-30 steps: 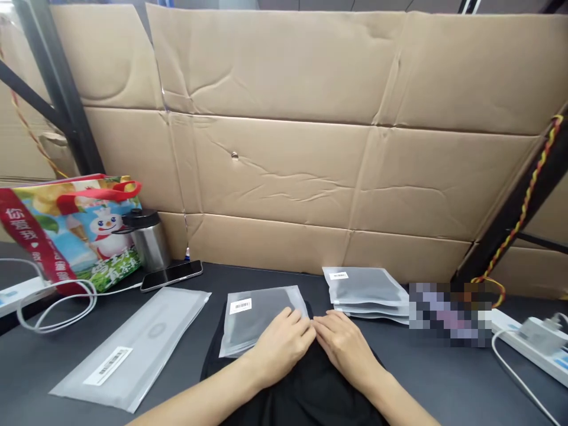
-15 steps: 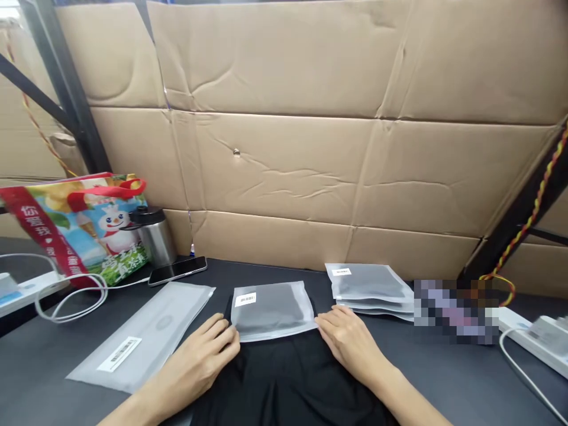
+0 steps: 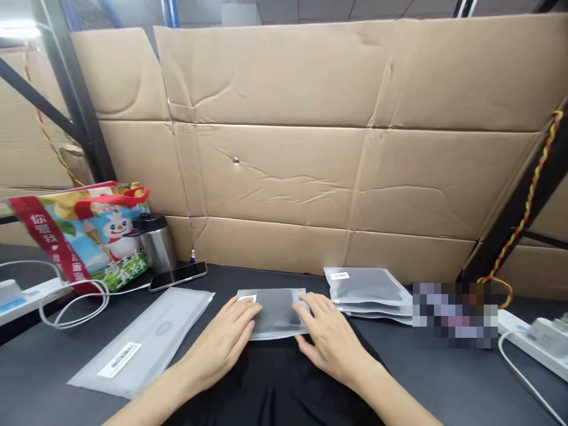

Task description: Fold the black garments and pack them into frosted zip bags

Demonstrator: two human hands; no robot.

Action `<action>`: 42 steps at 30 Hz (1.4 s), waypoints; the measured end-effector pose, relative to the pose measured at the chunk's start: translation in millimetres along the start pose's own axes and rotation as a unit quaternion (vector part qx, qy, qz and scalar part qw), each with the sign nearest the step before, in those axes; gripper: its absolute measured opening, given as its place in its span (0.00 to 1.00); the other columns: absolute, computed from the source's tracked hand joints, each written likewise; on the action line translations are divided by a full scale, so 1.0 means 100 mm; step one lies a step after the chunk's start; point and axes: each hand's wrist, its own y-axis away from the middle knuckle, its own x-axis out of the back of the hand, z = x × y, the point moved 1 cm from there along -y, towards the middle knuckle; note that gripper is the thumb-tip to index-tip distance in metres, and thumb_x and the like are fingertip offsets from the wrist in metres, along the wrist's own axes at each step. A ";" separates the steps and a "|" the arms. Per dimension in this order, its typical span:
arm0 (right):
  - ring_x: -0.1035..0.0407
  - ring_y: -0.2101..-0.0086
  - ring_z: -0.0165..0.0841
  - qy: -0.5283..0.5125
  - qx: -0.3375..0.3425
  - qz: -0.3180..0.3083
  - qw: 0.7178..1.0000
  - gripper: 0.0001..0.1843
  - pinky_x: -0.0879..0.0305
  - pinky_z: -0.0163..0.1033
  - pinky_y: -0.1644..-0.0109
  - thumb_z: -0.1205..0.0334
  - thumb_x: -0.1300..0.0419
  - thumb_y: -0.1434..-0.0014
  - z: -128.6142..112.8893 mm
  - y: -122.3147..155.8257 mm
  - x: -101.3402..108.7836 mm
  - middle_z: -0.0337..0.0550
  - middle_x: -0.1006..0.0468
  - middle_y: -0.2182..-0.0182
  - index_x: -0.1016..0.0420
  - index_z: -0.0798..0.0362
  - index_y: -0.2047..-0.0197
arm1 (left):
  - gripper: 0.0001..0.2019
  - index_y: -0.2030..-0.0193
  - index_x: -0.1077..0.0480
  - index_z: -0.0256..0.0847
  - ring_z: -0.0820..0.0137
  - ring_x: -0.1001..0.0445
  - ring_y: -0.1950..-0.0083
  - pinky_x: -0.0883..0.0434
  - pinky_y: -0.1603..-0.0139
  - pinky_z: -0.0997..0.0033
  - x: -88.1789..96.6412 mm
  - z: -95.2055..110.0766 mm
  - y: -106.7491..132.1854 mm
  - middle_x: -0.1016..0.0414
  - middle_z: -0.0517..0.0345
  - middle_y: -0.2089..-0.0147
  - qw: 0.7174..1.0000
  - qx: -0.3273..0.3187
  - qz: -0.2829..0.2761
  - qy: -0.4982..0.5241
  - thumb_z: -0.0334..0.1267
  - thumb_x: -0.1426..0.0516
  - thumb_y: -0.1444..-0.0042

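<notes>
Frosted pouch (image 3: 277,319), one, lies at 6 o'clock in the head view, over black cloth (image 3: 275,381) on the desk (image 3: 421,378). Left hand (image 3: 228,337) rests loosely open on its left side, fingers partly over one white label (image 3: 247,298); right hand (image 3: 328,334) is half open, fingertips at its right edge, thumb apart. Neither is closed around anything. One long frosted pouch (image 3: 171,349) lies at 8 o'clock, bearing one white barcode label (image 3: 119,360), its print too small to read. At 4 o'clock, a stack of frosted pouches (image 3: 368,287) shows at least three edges and one barcode label (image 3: 340,276). One snowman-printed bag (image 3: 95,248) stands at 9 o'clock; 你 is readable on its red band, other characters blurred. Beside it: one steel bottle (image 3: 160,248), one phone (image 3: 177,277).
</notes>
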 end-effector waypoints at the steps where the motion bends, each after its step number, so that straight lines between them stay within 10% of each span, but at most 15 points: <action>1: 0.43 0.42 0.44 -0.010 0.025 -0.009 1.000 0.27 0.43 0.49 0.41 0.63 0.44 0.44 -0.04 -0.05 -0.05 0.53 0.36 0.41 0.39 0.57 0.40 | 0.19 0.36 0.43 0.44 0.62 0.43 0.34 0.49 0.33 0.54 -0.07 -0.02 -0.08 0.38 0.56 0.36 1.000 0.008 -0.025 0.016 0.35 0.56 0.33; 8: 0.53 0.37 0.38 -0.081 0.053 -0.091 0.991 0.32 0.48 0.44 0.36 0.65 0.52 0.38 -0.10 -0.07 -0.42 0.50 0.46 0.35 0.54 0.60 0.33 | 0.22 0.32 0.51 0.43 0.61 0.55 0.30 0.51 0.34 0.48 -0.43 -0.18 -0.26 0.50 0.52 0.31 0.992 0.030 -0.106 0.062 0.40 0.58 0.31; 18: 0.35 0.46 0.41 0.018 0.016 -0.049 0.999 0.28 0.35 0.43 0.45 0.62 0.44 0.39 -0.22 -0.17 -0.62 0.56 0.31 0.44 0.42 0.58 0.37 | 0.22 0.32 0.50 0.44 0.64 0.53 0.31 0.53 0.33 0.51 -0.48 -0.27 -0.25 0.49 0.55 0.31 0.977 0.068 -0.116 0.164 0.42 0.59 0.31; 23: 0.33 0.48 0.40 0.075 0.035 0.010 0.997 0.24 0.35 0.42 0.45 0.75 0.50 0.40 -0.23 -0.30 -0.30 0.56 0.29 0.46 0.38 0.62 0.40 | 0.24 0.32 0.49 0.43 0.64 0.51 0.31 0.50 0.33 0.54 -0.24 -0.33 -0.29 0.48 0.57 0.31 0.955 0.205 0.037 0.212 0.48 0.61 0.32; 26: 0.38 0.44 0.40 0.116 0.058 0.097 0.987 0.24 0.42 0.44 0.39 0.77 0.54 0.40 0.02 -0.29 0.16 0.56 0.31 0.45 0.38 0.64 0.40 | 0.24 0.33 0.46 0.44 0.63 0.48 0.32 0.48 0.34 0.54 -0.10 -0.40 -0.26 0.44 0.58 0.32 0.936 0.245 0.128 0.219 0.48 0.63 0.31; 30: 0.43 0.41 0.40 0.150 0.001 0.094 0.984 0.29 0.44 0.50 0.38 0.79 0.60 0.40 0.77 -0.02 0.54 0.52 0.35 0.41 0.43 0.57 0.36 | 0.23 0.33 0.47 0.46 0.61 0.48 0.32 0.48 0.34 0.51 -0.18 -0.41 -0.17 0.44 0.58 0.33 0.960 0.209 0.060 0.178 0.47 0.61 0.31; 35: 0.42 0.41 0.41 0.095 -0.112 -0.018 0.989 0.27 0.42 0.53 0.40 0.71 0.56 0.37 1.51 0.58 0.35 0.47 0.35 0.41 0.42 0.47 0.36 | 0.23 0.31 0.55 0.54 0.59 0.55 0.30 0.52 0.35 0.45 -0.48 -0.34 -0.07 0.51 0.62 0.30 0.992 0.075 -0.086 0.050 0.46 0.58 0.31; 42: 0.50 0.38 0.43 -0.027 -0.209 -0.087 0.974 0.28 0.50 0.53 0.36 0.43 0.55 0.36 1.57 0.48 0.38 0.42 0.39 0.38 0.41 0.43 0.37 | 0.25 0.31 0.56 0.53 0.54 0.54 0.31 0.48 0.36 0.43 -0.56 -0.28 -0.07 0.53 0.61 0.30 0.991 0.031 -0.112 -0.067 0.49 0.56 0.33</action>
